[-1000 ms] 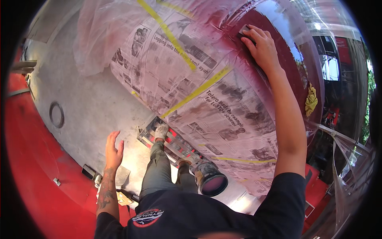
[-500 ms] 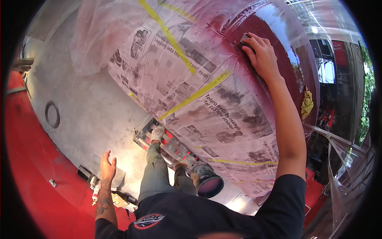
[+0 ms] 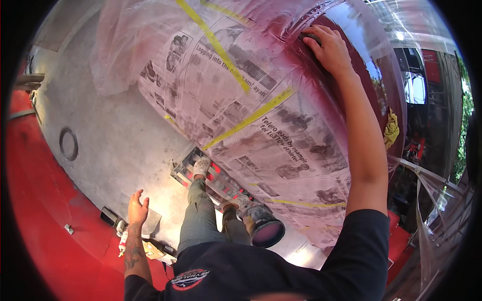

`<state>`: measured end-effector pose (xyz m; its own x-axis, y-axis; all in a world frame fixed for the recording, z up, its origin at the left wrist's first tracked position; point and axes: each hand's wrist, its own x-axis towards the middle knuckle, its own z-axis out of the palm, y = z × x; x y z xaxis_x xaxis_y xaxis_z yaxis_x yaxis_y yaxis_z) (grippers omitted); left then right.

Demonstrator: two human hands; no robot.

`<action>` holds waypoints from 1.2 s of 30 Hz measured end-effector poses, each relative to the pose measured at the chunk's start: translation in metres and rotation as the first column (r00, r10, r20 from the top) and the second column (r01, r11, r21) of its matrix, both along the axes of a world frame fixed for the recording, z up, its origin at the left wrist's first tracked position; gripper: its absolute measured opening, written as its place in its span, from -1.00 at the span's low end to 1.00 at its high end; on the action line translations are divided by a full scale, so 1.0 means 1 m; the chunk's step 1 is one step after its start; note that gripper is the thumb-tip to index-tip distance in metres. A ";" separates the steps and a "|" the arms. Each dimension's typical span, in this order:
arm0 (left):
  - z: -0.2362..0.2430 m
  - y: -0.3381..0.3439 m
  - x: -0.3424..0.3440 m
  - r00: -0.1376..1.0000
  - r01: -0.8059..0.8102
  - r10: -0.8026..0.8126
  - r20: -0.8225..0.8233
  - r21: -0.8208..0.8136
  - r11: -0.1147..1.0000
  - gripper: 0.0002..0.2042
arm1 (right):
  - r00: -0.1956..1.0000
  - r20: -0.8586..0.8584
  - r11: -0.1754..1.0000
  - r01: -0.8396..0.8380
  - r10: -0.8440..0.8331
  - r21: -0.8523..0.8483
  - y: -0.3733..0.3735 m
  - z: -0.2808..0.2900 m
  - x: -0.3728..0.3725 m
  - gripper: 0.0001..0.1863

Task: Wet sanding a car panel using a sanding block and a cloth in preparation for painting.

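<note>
On the left, a dark ring lies on the grey floor, and nearer, to its right, the left hand hangs free, its thumb and fingers apart. In the middle, a dark bucket sits near the person's legs, with newspaper beyond it, crossed by yellow tape. Far and right, a block, mostly hidden but seemingly dark, is on the maroon panel by the newspaper's edge, clamped under the right hand, while a crumpled yellow rag lies nearer, by the panel's right edge.
</note>
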<state>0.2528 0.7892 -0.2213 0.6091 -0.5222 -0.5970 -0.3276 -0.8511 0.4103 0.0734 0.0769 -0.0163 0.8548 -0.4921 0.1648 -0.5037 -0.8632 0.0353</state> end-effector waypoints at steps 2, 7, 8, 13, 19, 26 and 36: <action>0.000 0.009 0.003 0.999 -0.029 0.029 -0.022 0.004 1.000 -0.61 | 0.999 0.035 1.000 -0.027 0.027 0.003 0.012 -0.002 -0.015 -0.72; -0.020 0.143 0.011 0.947 -0.289 0.317 -0.056 0.290 0.912 -0.60 | 0.992 0.123 0.999 0.013 -0.018 0.042 0.070 0.008 -0.137 -0.75; -0.022 0.162 0.004 0.913 -0.361 0.403 -0.065 0.330 0.872 -0.59 | 0.991 0.117 0.997 0.062 -0.066 0.041 0.073 0.014 -0.161 -0.75; -0.025 0.164 0.012 0.949 -0.233 0.292 -0.118 0.358 0.904 -0.59 | 0.992 0.123 1.000 0.027 -0.026 -0.007 0.056 0.007 -0.105 -0.73; -0.006 -0.004 0.063 0.991 -0.111 0.111 -0.071 -0.001 0.994 -0.56 | 0.997 0.080 0.995 0.010 -0.002 -0.096 0.037 -0.011 -0.037 -0.69; -0.007 0.140 0.049 0.978 -0.199 0.210 -0.006 0.298 0.934 -0.57 | 0.987 0.114 0.994 0.110 -0.111 0.014 0.077 0.010 -0.172 -0.59; 0.022 -0.085 0.082 0.997 -0.056 0.045 -0.063 -0.188 0.981 -0.58 | 0.975 0.198 0.985 0.124 -0.100 -0.116 0.047 -0.037 -0.042 -0.62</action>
<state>0.3343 0.7040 -0.1993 0.6046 -0.5986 -0.5254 -0.2568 -0.7709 0.5829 0.0314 0.1235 -0.0534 0.7422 -0.5475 0.3865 -0.6050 -0.7954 0.0352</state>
